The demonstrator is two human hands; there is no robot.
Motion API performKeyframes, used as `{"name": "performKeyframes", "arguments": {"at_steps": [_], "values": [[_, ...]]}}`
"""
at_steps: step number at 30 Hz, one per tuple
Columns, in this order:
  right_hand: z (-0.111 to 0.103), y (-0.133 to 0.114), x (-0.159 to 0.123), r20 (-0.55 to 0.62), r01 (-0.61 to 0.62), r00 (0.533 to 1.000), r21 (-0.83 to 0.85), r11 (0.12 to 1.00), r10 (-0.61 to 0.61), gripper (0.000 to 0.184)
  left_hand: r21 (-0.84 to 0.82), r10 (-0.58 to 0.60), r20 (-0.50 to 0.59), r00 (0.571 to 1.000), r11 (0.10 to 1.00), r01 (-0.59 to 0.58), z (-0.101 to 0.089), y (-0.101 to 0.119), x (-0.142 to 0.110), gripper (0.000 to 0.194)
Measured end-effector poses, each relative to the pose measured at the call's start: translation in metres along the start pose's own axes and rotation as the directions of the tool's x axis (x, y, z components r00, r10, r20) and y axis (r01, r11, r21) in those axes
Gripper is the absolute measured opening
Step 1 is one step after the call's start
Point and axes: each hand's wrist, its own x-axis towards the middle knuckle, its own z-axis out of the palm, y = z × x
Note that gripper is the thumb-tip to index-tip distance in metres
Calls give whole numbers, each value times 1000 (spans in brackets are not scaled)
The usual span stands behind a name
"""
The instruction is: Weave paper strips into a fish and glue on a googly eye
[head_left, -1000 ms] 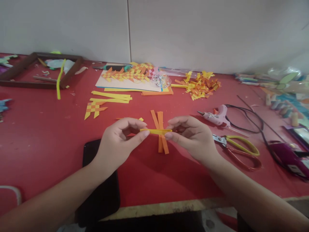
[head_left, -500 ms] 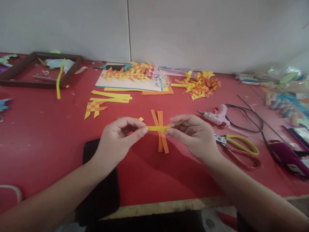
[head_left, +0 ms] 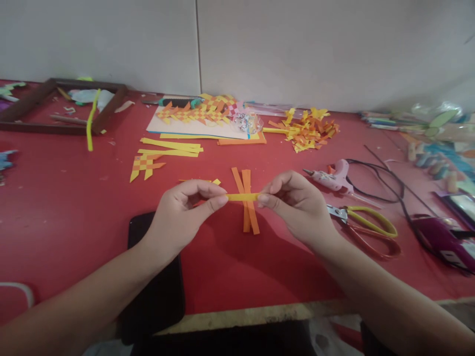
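A short yellow paper strip [head_left: 242,197] is held level between my two hands, above the red table. My left hand [head_left: 189,210] pinches its left end between thumb and forefinger. At the other end, my right hand [head_left: 297,205] has thumb and fingers closed on the strip. Orange paper strips [head_left: 246,217] lie crossed on the table beneath it. Just beyond my left hand are a yellow piece and a thin orange one, partly hidden. A woven orange and yellow paper fish [head_left: 144,165] lies farther left, near several yellow strips [head_left: 170,147].
Scissors [head_left: 365,230] and a pink glue gun [head_left: 334,178] with its cord lie right of my right hand. A black phone [head_left: 158,296] is under my left forearm. Paper scraps [head_left: 311,129], woven fish on white paper, and a brown frame [head_left: 48,129] stand farther back.
The right thumb and fingers have shifted slightly on the strip's right end, and its folded-looking end is now covered. The things on the table have not moved.
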Motion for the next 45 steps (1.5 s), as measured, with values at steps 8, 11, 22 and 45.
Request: {"name": "performKeyframes", "arguments": {"at_steps": [8,11,22,45], "values": [[2,6,-1,-40,0,999,-65,998,-2,31,11,-20,45,999,1000,20,-2,-3,2,10],[-6,10,1,-3,127,991,-312,942,-135,13,209,24,49,999,977,-33,-9,2,7,18],[-29,27,17,452,432,887,-744,509,-92,40,943,312,200,929,196,-268,-29,4,18,35],[10,2,-7,136,-123,986,205,971,96,20,138,177,163,971,970,-200,7,1,-12,20]]}}
